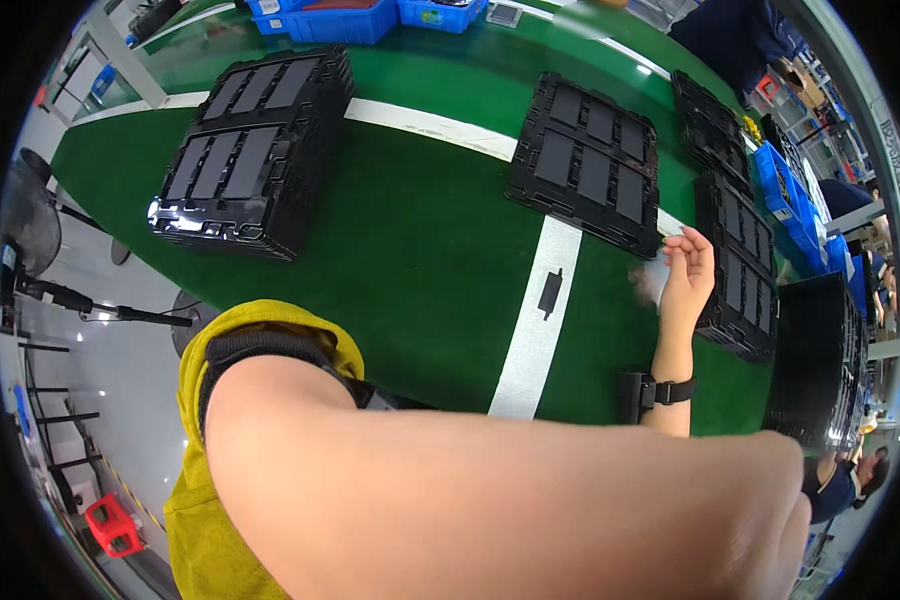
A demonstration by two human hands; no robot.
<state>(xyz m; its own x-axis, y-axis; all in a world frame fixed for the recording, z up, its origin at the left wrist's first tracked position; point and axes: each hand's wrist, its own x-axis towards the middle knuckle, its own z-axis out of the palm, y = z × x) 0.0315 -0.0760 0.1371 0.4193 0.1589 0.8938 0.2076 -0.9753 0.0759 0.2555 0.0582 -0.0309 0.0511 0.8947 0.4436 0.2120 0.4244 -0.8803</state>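
My right hand is raised above the green table, beside the right edge of a stack of black trays. Its fingers curl in toward the thumb, and whether a thing is between them is too small to make out. A blurred pale patch shows just left of this hand. A black strap with a box-like device is on that wrist. My left arm, in a yellow sleeve, crosses the lower picture close up; its hand does not show. A small flat black part with narrow end tabs lies on a white strip.
Another black tray stack stands at left, with grey rectangular pieces in its pockets. More trays stand at right, beside a tall black pile. Blue bins line the far side. A fan stands left; people are at right.
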